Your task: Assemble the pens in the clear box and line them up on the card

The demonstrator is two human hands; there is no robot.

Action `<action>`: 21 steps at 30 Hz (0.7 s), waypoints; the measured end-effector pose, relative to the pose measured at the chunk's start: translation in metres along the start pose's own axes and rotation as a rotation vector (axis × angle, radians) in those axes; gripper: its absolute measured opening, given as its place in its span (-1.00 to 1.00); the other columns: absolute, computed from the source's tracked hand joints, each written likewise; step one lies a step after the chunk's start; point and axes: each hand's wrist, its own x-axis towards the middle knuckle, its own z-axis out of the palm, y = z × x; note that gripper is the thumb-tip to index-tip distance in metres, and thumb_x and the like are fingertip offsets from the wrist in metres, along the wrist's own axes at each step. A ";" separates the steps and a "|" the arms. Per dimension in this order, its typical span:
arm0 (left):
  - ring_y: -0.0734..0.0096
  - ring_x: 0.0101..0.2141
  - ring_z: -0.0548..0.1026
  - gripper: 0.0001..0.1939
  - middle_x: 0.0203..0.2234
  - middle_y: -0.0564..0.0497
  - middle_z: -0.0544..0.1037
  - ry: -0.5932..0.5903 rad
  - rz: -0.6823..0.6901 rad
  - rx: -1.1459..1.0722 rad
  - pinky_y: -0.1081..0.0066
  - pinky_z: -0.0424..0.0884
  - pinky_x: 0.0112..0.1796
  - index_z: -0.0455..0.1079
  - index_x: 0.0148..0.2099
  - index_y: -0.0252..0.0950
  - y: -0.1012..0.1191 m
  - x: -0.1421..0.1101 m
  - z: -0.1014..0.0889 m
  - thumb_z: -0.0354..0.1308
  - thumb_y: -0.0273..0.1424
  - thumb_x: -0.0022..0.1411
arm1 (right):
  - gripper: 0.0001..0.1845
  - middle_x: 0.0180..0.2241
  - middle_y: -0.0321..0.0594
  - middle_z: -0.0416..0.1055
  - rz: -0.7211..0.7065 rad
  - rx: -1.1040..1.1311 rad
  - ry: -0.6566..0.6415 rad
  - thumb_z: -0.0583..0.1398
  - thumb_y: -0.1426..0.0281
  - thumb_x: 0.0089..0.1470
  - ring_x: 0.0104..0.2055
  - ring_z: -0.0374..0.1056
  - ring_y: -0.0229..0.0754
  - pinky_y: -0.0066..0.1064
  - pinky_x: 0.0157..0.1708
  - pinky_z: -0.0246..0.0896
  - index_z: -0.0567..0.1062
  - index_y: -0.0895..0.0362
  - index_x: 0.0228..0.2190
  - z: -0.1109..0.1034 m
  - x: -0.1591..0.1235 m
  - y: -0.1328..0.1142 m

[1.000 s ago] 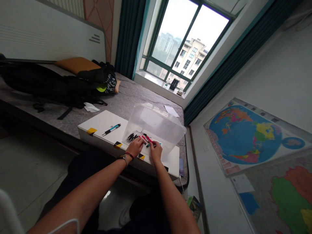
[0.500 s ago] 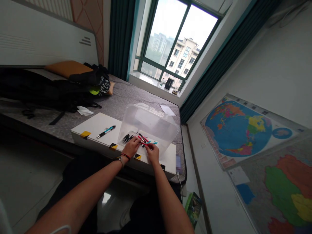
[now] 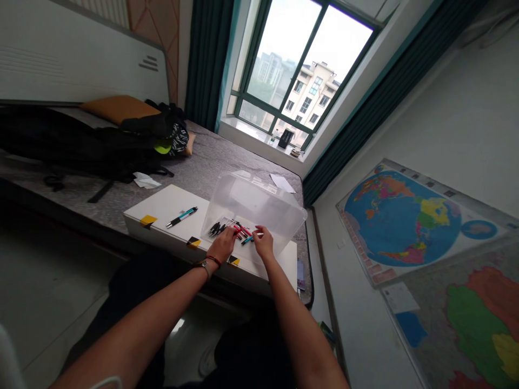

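Note:
A clear plastic bin [image 3: 259,201] lies tipped on its side on a white box, its opening facing me. Inside it are several black pens [image 3: 217,229] at the left and red pens [image 3: 244,232] in the middle. My left hand [image 3: 223,245] reaches into the opening, its fingers closed around red pens. At the right, my right hand [image 3: 264,242] has its fingers bent and pinched at the end of a blue pen [image 3: 247,240]. A blue-and-black pen [image 3: 181,217] lies apart on the white box top, left of the bin.
The white box [image 3: 162,208], with yellow-and-black tape on its front edge, rests on a grey mattress [image 3: 211,146]. Crumpled tissue [image 3: 146,181], a black bag [image 3: 101,148] and an orange pillow [image 3: 121,109] lie to the left. A white paper [image 3: 283,183] is behind the bin.
My right hand has left the red pen and shifted up and right to the blue pen. My left hand stays at the red pens. The whole view has shifted slightly.

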 end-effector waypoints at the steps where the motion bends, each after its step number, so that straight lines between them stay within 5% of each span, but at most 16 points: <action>1: 0.24 -0.15 0.45 -0.79 -0.20 -0.10 0.42 0.005 -0.001 0.001 0.21 0.41 -0.09 0.24 0.00 -0.27 -0.001 0.000 0.001 -0.08 -0.46 0.34 | -0.70 -0.29 -0.21 0.48 -0.021 -0.115 -0.005 0.16 0.41 0.00 -0.37 0.38 -0.23 -0.37 -0.25 0.31 0.48 0.14 -0.16 0.000 0.009 -0.002; 8: 0.23 -0.13 0.46 -0.76 -0.17 -0.12 0.45 -0.003 -0.030 -0.008 0.20 0.41 -0.08 0.22 0.03 -0.26 -0.004 -0.001 0.001 -0.09 -0.46 0.34 | -0.72 -0.19 -0.08 0.50 -0.101 -0.677 -0.228 0.10 0.56 0.04 -0.15 0.39 -0.12 -0.39 -0.16 0.20 0.57 0.10 -0.27 0.008 0.044 -0.013; 21: 0.23 -0.15 0.47 -0.76 -0.19 -0.12 0.46 -0.018 -0.027 -0.005 0.22 0.41 -0.10 0.24 0.03 -0.27 -0.003 0.000 -0.002 -0.09 -0.46 0.34 | -0.74 -0.18 -0.05 0.52 -0.167 -0.803 -0.372 0.13 0.50 0.09 -0.17 0.42 -0.12 -0.45 -0.22 0.18 0.56 0.10 -0.20 0.012 0.046 -0.016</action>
